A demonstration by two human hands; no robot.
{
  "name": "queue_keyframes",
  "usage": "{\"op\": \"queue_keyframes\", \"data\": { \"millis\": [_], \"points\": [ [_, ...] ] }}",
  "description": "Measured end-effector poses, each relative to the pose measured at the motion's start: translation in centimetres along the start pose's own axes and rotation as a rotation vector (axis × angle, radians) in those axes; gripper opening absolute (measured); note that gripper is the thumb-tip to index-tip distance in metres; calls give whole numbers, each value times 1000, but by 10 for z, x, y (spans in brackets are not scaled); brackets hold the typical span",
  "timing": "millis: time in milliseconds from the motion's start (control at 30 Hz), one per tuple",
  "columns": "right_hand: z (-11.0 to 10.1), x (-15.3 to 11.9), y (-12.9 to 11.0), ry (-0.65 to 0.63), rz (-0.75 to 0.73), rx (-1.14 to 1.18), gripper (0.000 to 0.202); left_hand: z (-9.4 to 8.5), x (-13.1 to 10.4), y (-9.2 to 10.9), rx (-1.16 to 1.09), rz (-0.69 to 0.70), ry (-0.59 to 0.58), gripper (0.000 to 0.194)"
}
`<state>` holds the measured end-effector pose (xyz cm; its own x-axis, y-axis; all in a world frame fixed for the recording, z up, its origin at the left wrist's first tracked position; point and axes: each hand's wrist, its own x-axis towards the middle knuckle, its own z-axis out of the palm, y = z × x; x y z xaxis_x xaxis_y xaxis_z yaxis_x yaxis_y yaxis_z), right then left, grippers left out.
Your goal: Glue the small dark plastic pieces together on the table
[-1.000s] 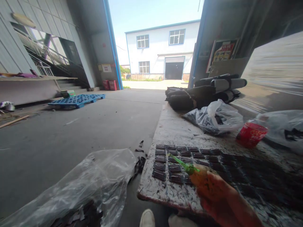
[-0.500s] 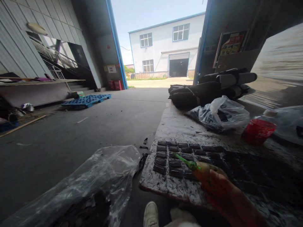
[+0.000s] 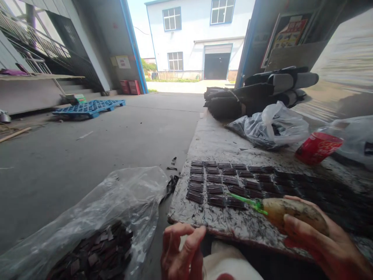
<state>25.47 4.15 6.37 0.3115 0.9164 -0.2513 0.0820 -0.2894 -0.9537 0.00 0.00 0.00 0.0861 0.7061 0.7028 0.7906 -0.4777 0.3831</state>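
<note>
- Where the near edge of the desk (image 3: 230, 229) runs, the squeeze bottle (image 3: 294, 212) lies almost flat in the right hand (image 3: 323, 243), its long axis along that edge.
- Its green nozzle (image 3: 246, 201) points left, with the tip at the nearest row of dark pieces (image 3: 215, 200), close to the desk's near left corner.
- The grip of the right hand is wrapped around the bottle's body.
- The left hand (image 3: 182, 254) hangs below the near edge, fingers loosely curled, holding nothing; it is near that corner, but the nozzle is nearer the pieces.
- On the floor to the left lies a clear bag (image 3: 116, 217) of dark scraps.
</note>
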Motion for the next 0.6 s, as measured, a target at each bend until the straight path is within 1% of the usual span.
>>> {"op": "queue_keyframes", "data": {
  "millis": [67,133,300,367,500,533,600],
  "points": [
    [-2,-1,-1,6,-29,-47,66,8,9,-2,-2,43,-8,34],
    [-4,-2,-3,33,-53,-85,66,14,17,-3,1,44,-34,29],
    [-12,-2,-6,105,-20,-16,65,20,30,0,14,70,-73,35],
    [-21,2,-5,138,16,51,68,22,34,1,1,111,-87,35],
    [-49,10,8,197,209,264,84,30,41,2,-13,186,-133,40],
    [-55,11,12,201,236,298,84,32,42,4,-13,191,-139,41],
    [-66,9,19,195,220,317,76,36,44,7,-9,198,-142,43]
  ]
}}
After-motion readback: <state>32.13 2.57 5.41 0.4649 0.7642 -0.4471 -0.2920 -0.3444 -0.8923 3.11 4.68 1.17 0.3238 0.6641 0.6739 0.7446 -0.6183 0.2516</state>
